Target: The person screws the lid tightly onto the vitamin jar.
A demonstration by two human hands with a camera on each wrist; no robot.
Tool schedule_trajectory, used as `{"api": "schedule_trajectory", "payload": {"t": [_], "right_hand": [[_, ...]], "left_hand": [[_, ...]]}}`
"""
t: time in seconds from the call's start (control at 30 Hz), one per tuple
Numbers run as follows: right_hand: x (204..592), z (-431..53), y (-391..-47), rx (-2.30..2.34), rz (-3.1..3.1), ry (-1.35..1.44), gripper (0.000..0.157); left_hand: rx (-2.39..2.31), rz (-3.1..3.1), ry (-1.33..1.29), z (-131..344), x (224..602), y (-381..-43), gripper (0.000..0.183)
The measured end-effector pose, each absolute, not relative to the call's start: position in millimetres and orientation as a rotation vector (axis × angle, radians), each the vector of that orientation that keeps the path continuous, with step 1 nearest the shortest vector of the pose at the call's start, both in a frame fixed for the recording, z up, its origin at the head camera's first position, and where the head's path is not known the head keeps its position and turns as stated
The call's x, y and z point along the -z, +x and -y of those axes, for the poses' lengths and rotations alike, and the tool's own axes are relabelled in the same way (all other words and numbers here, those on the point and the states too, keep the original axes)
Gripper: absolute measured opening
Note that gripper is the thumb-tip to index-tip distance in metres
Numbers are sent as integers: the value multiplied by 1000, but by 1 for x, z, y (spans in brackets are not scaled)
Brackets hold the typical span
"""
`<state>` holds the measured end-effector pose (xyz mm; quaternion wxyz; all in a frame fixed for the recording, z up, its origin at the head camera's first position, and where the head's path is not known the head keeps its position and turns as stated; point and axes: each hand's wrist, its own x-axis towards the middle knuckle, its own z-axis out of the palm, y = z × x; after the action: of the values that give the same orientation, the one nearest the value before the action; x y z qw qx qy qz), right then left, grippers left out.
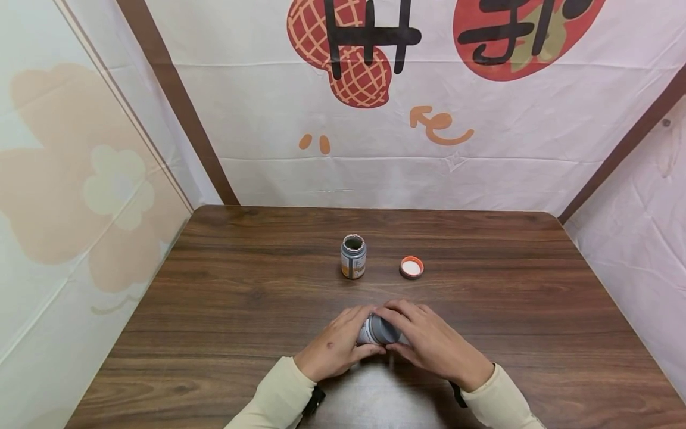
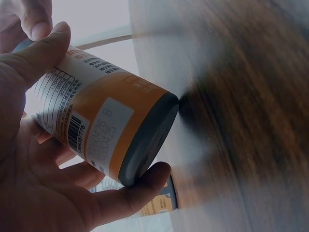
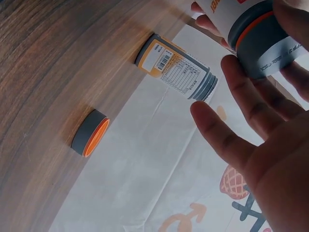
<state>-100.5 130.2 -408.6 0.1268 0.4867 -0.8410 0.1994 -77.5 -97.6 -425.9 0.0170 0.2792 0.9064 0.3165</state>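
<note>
My left hand (image 1: 336,344) holds a grey, white and orange supplement bottle (image 2: 104,113), tilted with its capped end toward the right hand. The left wrist view shows the fingers curled round the label and one fingertip at the dark base, whose lower edge is close over the table. Around the bottle's dark grey cap (image 3: 265,46) my right hand (image 1: 434,344) has its thumb and some fingers, while another finger is spread away. An orange ring shows where cap and bottle meet.
Beyond the hands, a second bottle (image 1: 354,263) stands upright without a cap, its torn seal round the mouth. To its right a loose cap (image 1: 411,268) lies with its orange-rimmed inside up. A printed cloth (image 1: 375,179) hangs behind the wooden table (image 1: 241,286).
</note>
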Motion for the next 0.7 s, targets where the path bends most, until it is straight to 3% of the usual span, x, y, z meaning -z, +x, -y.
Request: {"api": "schedule_trajectory", "payload": {"t": [0.7], "right_hand": [[409, -127, -101, -522, 2411, 1370, 60]], "left_hand": [[-998, -2948, 834, 93, 434, -70, 61]]}}
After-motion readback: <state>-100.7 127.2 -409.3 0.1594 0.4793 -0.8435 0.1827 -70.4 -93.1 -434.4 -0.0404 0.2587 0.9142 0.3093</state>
